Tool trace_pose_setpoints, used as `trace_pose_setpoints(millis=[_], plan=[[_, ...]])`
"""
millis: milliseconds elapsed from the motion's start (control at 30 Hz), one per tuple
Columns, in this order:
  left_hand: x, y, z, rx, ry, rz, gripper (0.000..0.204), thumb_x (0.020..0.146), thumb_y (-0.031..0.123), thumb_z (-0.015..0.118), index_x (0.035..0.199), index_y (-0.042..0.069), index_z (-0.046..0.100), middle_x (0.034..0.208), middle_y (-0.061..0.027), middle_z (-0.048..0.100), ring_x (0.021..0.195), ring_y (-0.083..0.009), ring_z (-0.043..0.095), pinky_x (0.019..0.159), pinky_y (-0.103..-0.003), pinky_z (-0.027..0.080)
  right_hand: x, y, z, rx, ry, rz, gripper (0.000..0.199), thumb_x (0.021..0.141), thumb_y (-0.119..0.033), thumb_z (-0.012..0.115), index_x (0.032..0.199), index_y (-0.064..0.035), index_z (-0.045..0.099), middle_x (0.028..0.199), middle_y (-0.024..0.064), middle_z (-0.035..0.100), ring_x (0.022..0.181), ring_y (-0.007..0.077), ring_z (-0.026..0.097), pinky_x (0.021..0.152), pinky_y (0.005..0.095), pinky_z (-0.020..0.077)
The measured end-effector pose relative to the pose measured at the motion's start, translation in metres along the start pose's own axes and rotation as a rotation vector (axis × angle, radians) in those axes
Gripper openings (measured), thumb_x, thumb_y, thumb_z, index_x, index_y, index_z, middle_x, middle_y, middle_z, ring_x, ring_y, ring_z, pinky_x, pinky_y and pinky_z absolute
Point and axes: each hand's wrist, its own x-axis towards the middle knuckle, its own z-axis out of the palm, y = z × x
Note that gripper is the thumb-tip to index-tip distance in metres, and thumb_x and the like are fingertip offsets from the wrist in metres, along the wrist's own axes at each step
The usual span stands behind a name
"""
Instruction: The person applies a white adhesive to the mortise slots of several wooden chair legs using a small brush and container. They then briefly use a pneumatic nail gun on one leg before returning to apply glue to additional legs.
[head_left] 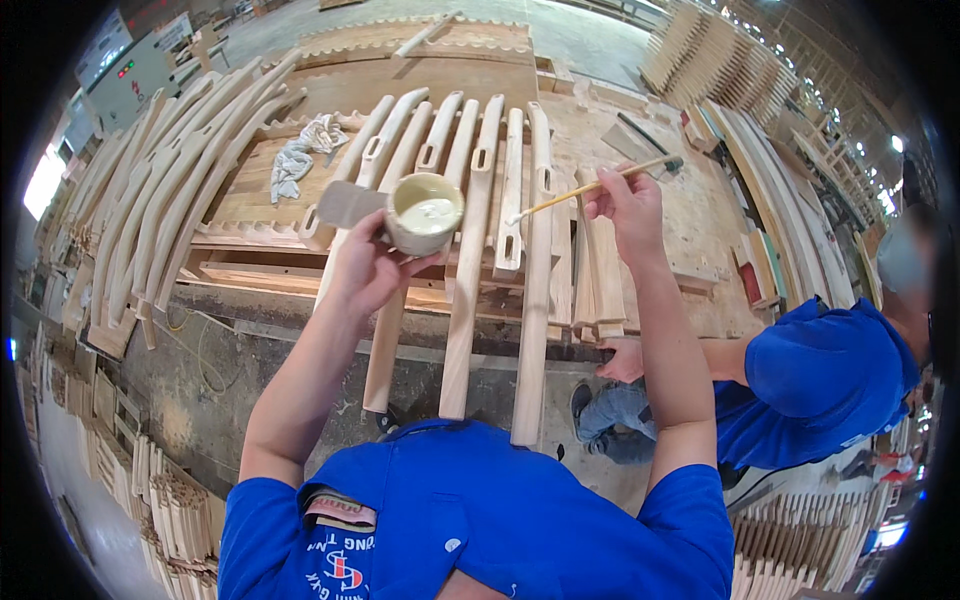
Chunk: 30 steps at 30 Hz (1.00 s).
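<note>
My left hand (368, 270) grips a round cup (418, 242) with thick white liquid, likely glue or paint, inside. A flat grey piece (350, 203) sticks out beside the cup, above the same hand. Between the closed fingers of my right hand (630, 208) is a thin yellowish stick (570, 197). Its whitish left tip lies over the slotted end of a pale wooden part (510, 180); whether it touches cannot be told. Several long curved wooden parts (465, 330) lie side by side under my hands, some with oval slots near an end.
More curved wooden parts (165, 190) are stacked at left, near a white cloth (300, 155). A co-worker in blue (830, 370) stands close at right, a hand (623, 360) near the bench edge. Long boards (790, 210) lie at right; stacked wood (715, 60) stands behind.
</note>
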Motion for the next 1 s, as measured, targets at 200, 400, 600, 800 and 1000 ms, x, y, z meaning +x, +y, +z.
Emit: trace_pose_setpoints(millis=[200,400,600,800,1000], plan=[[-0.034,0.018,-0.020,0.010,-0.035,0.084,0.042,0.098,0.025,0.030,0.132,0.001,0.038,0.133,-0.0174,0.043,0.121,-0.0312,0.047,0.096,-0.053,0.047,-0.011,0.002,0.019,-0.365,-0.071,-0.087,0.018,0.088,-0.015,0.060,0.078,-0.0001,0.059,0.062,0.0031,0.059,0.052,0.0079,0.057,0.049,0.0217,0.0465],[-0.038,0.022,-0.039,-0.014,-0.059,0.099,0.043,0.098,0.025,0.028,0.133,0.002,0.037,0.135,-0.0167,0.042,0.123,-0.0318,0.046,0.097,-0.052,0.046,-0.012,0.011,0.039,-0.657,-0.241,-0.163,0.022,0.087,-0.020,0.057,0.080,0.0004,0.057,0.059,0.0115,0.059,0.054,0.0185,0.061,0.053,0.0310,0.0477],[-0.040,0.018,-0.050,-0.014,-0.020,0.079,0.043,0.098,0.025,0.029,0.133,0.002,0.037,0.134,-0.0172,0.042,0.123,-0.0322,0.046,0.096,-0.052,0.047,-0.004,0.002,0.048,-0.853,-0.411,-0.250,0.023,0.085,-0.021,0.055,0.085,0.0022,0.056,0.063,0.0203,0.058,0.059,0.0353,0.059,0.058,0.0396,0.0470],[-0.044,0.018,-0.046,0.003,-0.029,0.096,0.043,0.098,0.026,0.030,0.133,0.002,0.036,0.135,-0.0172,0.042,0.121,-0.0323,0.048,0.095,-0.052,0.048,-0.001,-0.006,0.054,-0.793,-0.485,-0.146,0.021,0.086,-0.019,0.055,0.084,0.0015,0.055,0.065,0.0192,0.058,0.061,0.0333,0.059,0.059,0.0389,0.0466],[-0.040,0.015,-0.043,0.015,-0.018,0.094,0.043,0.098,0.026,0.031,0.133,0.001,0.036,0.133,-0.0169,0.044,0.119,-0.0316,0.049,0.094,-0.051,0.049,0.004,-0.009,0.057,-0.825,-0.527,-0.311,0.023,0.089,-0.016,0.055,0.073,-0.0010,0.048,0.056,0.0071,0.053,0.050,0.0142,0.053,0.051,0.0288,0.0427]])
